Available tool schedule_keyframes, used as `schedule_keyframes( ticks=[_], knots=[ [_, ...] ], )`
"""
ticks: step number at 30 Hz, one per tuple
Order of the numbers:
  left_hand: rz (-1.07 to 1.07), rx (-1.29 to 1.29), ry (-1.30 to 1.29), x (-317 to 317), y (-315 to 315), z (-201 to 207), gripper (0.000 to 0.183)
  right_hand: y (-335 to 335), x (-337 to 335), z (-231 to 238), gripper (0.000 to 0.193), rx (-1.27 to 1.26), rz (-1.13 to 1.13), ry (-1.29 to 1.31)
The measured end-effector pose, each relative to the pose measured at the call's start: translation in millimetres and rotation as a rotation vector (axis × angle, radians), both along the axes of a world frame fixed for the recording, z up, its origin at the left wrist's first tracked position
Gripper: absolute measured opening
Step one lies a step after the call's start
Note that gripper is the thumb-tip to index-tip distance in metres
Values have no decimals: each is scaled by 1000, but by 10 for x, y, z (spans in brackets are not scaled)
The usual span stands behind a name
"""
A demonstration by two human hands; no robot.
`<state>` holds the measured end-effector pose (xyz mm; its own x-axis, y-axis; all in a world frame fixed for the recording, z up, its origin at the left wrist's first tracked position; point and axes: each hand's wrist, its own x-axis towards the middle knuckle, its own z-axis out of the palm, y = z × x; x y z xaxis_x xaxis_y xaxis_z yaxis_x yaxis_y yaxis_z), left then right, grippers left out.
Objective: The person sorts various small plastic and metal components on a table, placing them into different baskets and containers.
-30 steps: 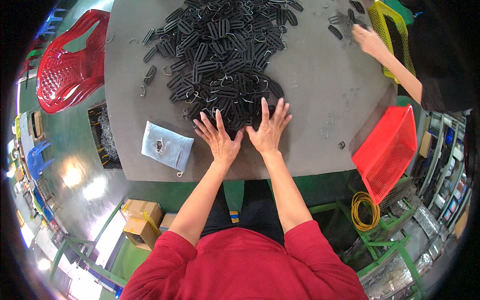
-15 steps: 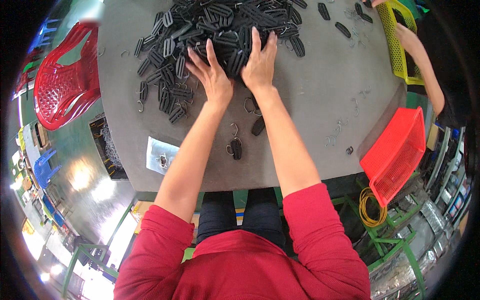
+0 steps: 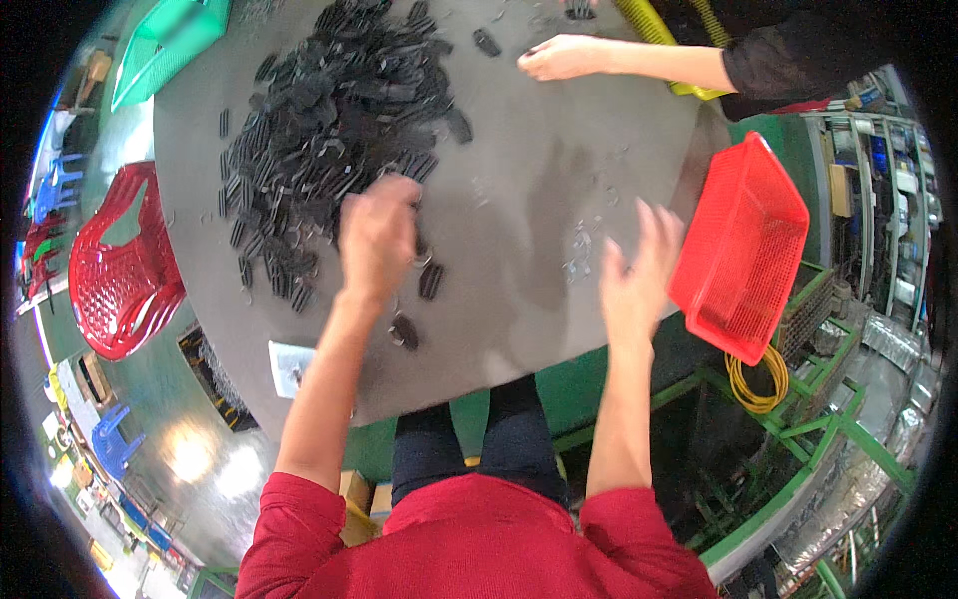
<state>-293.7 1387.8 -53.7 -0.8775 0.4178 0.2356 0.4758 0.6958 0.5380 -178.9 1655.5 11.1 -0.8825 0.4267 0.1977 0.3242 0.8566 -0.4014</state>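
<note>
Head view shows red basket (image 3: pixel 711 235) beside right hand (image 3: pixel 641 275), dark crate (image 3: pixel 232 411) holding wire (image 3: pixel 212 367).

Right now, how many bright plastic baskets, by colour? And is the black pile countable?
Red basket: 1
Yellow basket: 1, partly hidden
Green basket: 1
Total: 3
Black pile: pieces overlap, no reliable count.

The view comes from a wide fisheye camera on the head of the person (image 3: pixel 479 539). It looks down, quite closely, at the table (image 3: pixel 519 200) from its near edge.
</note>
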Motion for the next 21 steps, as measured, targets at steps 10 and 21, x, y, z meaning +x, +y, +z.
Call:
schedule_keyframes(
  ticks=[10, 21],
  knots=[
    [-531, -61, 172, -612, 3022, -1021, 46, 1424, 1114, -345, 82, -264, -403, -131],
    [-1431, -322, -44, 533, 2193, -884, 57, 1508, 1169, -477, 67, -259, -400, -339]
  ],
)
